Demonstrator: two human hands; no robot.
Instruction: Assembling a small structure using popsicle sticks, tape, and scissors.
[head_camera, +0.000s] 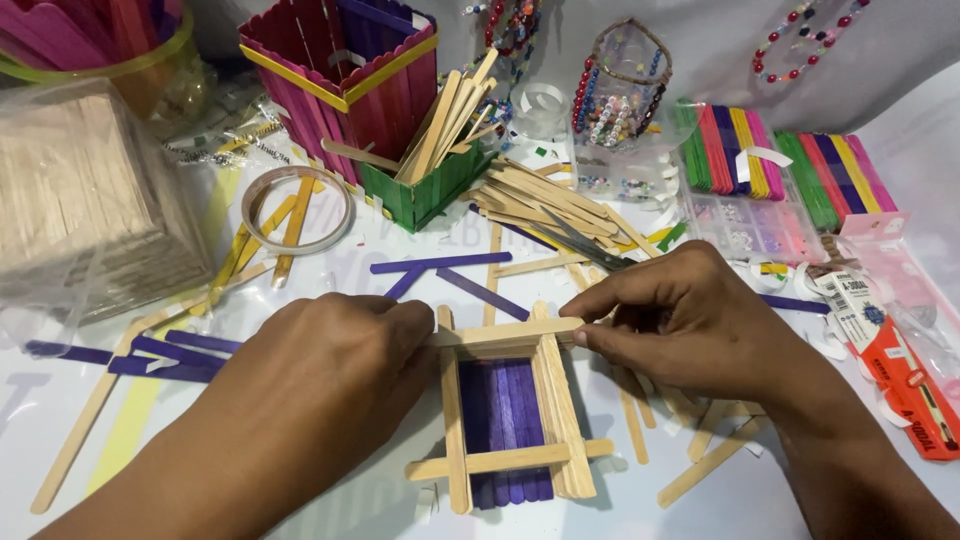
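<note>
1. I see a loose pile of plain wooden craft sticks (545, 200) and a green stick box (425, 190) beyond my hands on the white counter (650, 510).
2. My left hand (335, 360) and right hand (680, 320) pinch opposite ends of a plain wooden stick (505, 333), laid across the top of the purple-floored stick frame (505, 410) between them.

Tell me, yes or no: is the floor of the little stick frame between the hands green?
No, the floor of the stick frame is made of purple sticks, bordered by plain wooden ones.

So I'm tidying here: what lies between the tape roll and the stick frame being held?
In the head view, purple sticks lie between the tape roll and the stick frame.
</note>
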